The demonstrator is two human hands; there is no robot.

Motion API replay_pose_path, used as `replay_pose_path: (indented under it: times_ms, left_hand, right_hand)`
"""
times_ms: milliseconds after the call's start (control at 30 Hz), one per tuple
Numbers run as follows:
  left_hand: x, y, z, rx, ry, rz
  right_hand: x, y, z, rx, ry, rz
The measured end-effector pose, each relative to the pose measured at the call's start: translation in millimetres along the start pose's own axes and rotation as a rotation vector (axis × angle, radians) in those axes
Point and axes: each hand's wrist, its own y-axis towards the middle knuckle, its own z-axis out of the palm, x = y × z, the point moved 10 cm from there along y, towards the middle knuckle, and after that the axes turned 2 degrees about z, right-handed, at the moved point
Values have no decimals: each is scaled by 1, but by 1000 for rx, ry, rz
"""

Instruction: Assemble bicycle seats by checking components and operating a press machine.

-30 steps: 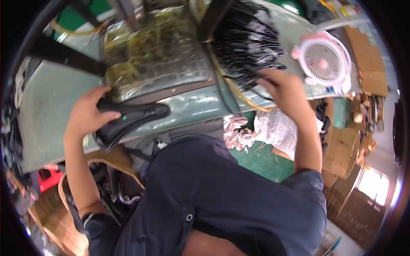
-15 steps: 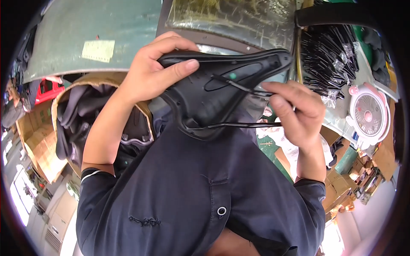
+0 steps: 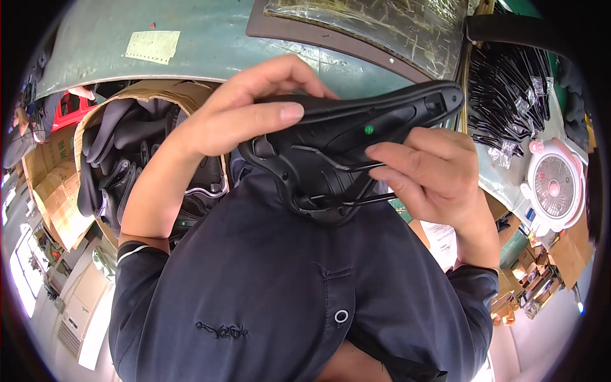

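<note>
Above my lap a black bicycle saddle (image 3: 407, 118) is held tilted with its underside facing me, nose toward the right. My left hand (image 3: 254, 105) grips its upper edge near the wide rear end, thumb on the underside and fingers behind. Between the pinched thumb and fingers of my right hand (image 3: 433, 172) is a bent black metal saddle rail (image 3: 344, 168). One rod of the rail crosses the middle of the underside; the other runs to the lower rear edge. Whether the rod ends sit in their sockets I cannot tell. A small green dot (image 3: 369, 130) marks the shell.
At left stands a cardboard box (image 3: 81, 149) full of black saddles. The green worktable (image 3: 203, 25) carries a paper sheet (image 3: 153, 46) and a plastic-covered panel (image 3: 382, 28). Rightward lie many black rails (image 3: 509, 95) and a white-pink fan (image 3: 552, 178).
The saddle has tipped and shifted slightly right and down. My right hand has brought the rail lower and closer against the underside. My left hand keeps its hold.
</note>
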Motion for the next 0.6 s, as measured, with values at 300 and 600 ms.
replay_pose_path:
  times_ms: [300,600]
  left_hand:
    - [-13,3,9,63,181,108]
    - [-29,13,19,61,362,285]
  right_hand:
    - [12,13,7,-13,-18,-104]
    - [15,25,6,-3,-63,-126]
